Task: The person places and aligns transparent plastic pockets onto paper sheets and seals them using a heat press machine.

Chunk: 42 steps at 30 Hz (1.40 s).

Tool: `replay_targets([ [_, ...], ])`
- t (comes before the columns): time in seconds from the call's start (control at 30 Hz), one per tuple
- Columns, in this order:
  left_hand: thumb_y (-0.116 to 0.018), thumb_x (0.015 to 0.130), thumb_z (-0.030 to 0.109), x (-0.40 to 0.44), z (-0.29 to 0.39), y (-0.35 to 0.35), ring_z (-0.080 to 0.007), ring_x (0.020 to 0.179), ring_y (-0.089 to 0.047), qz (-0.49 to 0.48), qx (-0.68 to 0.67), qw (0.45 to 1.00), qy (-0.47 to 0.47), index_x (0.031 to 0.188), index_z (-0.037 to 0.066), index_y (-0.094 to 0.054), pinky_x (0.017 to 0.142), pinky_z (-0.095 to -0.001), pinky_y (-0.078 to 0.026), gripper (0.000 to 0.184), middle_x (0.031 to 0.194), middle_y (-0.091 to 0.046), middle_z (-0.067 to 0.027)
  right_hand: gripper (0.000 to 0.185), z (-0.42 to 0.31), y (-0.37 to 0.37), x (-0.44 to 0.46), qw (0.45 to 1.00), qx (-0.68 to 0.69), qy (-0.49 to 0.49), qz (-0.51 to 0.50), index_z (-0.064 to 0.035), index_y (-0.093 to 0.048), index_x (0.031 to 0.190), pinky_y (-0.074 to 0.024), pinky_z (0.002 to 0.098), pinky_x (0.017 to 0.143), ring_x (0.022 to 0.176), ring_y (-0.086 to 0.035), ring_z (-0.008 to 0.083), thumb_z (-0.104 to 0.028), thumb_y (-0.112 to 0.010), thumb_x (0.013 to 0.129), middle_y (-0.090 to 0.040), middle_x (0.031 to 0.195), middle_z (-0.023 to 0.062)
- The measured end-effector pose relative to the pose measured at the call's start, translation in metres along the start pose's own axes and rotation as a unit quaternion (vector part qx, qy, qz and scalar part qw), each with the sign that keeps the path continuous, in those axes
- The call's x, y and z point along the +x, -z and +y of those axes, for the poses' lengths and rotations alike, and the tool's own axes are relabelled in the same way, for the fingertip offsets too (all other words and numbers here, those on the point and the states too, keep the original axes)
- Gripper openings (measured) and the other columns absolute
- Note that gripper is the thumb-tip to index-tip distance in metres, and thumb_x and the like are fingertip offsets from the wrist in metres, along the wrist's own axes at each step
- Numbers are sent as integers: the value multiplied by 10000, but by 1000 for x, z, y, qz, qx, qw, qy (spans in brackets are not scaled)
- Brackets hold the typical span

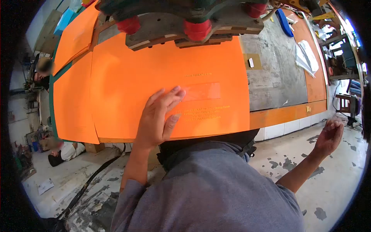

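My left hand (160, 114) lies over a large orange sheet (127, 77), fingers stretched out and thumb apart. Its fingertips meet the left end of a shiny, see-through rectangle (206, 92) on the sheet. Small lettering (206, 110) shows below that rectangle, with a short line of lettering above it. Out to the right, away from the bench and above the floor, is my right hand (330, 133). Its fingers are bent and close together; whether anything is between them is hidden.
A heavy machine head (185, 19) with red pads overhangs the sheet's far edge. More orange sheets (75, 38) lie at left. On the right are a grey metal plate (270, 77), white paper (307, 58) and a blue object (285, 23). Other people are visible at far left.
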<state>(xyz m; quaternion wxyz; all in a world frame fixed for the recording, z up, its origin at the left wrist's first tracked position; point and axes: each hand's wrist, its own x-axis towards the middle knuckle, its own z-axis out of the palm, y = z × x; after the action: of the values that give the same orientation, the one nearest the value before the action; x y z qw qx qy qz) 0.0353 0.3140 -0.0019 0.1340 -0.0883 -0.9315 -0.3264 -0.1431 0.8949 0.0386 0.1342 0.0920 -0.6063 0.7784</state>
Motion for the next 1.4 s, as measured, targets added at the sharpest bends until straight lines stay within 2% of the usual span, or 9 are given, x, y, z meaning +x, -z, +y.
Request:
replay_targets([
  [0.03, -582, 1101, 230, -2, 0, 0, -308, 1396, -633, 0, 0, 1000, -1, 1364, 30, -538, 1209, -470, -399, 333, 1399, -743, -122, 243, -4, -12, -3, 996, 25, -19, -89, -39, -572, 1015, -368, 349, 816, 876, -422, 183, -244, -559, 1144, -490, 909, 43],
  [0.13, -644, 1059, 187, -6, 1, 2, -295, 1327, -681, 16, -16, 999, -23, 1300, 55, -610, 1175, -485, -447, 277, 1349, -764, -102, 332, 0, -86, -27, 998, -11, 26, -52, -69, -582, 857, -296, 329, 708, 785, -418, 172, -298, -647, 1088, -511, 844, 44],
  [0.23, -676, 1033, 169, -5, 4, 3, -281, 1260, -713, 13, -6, 1000, -23, 1253, 63, -649, 1130, -487, -490, 246, 1291, -781, -83, 453, 0, -144, -43, 952, -2, 0, -307, -127, -718, 638, -262, 342, 630, 678, -398, 145, -433, -789, 963, -443, 702, -26],
  [0.3, -560, 1110, 287, -3, 7, 3, -334, 1229, -723, 17, -9, 1000, -11, 1178, 68, -644, 1122, -518, -477, 245, 1263, -791, -111, 307, 12, -193, -54, 922, 48, 16, -383, -134, -837, 704, -288, 358, 611, 660, -449, 167, -392, -839, 869, -476, 699, -29],
  [0.43, -564, 1106, 297, -5, 5, 2, -336, 1249, -706, 22, -4, 1000, -11, 1176, 62, -655, 1140, -526, -455, 261, 1309, -764, -132, 234, 27, -267, -64, 841, -118, 36, -527, -83, -759, 840, -469, 433, 869, 1002, -636, 288, -302, -780, 918, -710, 1080, 113],
  [0.5, -667, 1055, 235, 0, 11, 3, -275, 1087, -725, -5, 23, 1000, 20, 1430, 59, -559, 1201, -512, -420, 429, 1450, -684, -150, 218, 40, -300, -77, 815, -171, 65, -549, -66, -725, 904, -495, 475, 935, 1103, -645, 324, -275, -749, 958, -713, 1203, 154],
  [0.57, -652, 1066, 242, 4, 8, -2, -285, 1162, -711, 9, 25, 1000, 12, 1429, 60, -522, 1227, -518, -386, 426, 1490, -660, -149, 193, 59, -323, -94, 798, -264, 110, -531, -31, -647, 1035, -454, 547, 1131, 1355, -584, 397, -220, -678, 1008, -626, 1464, 218],
  [0.8, -609, 1089, 202, 4, 4, -8, -320, 1504, -534, 13, 76, 997, 11, 1239, 69, -456, 1295, -560, -266, 252, 1510, -670, -109, 254, 92, -350, -117, 734, -412, 173, -511, 18, -618, 1102, -254, 562, 1324, 1573, -429, 354, -219, -530, 1069, -519, 1623, 244],
  [1.4, -668, 995, 67, -8, -2, -5, -258, 1207, -738, 95, 44, 994, -13, 1247, 65, -600, 1232, -528, -400, 261, 1330, -755, -104, 140, 84, -311, -101, 754, -477, 137, -429, -13, -590, 998, -205, 604, 1329, 1584, -423, 330, -139, -616, 1055, -604, 1559, 193],
])
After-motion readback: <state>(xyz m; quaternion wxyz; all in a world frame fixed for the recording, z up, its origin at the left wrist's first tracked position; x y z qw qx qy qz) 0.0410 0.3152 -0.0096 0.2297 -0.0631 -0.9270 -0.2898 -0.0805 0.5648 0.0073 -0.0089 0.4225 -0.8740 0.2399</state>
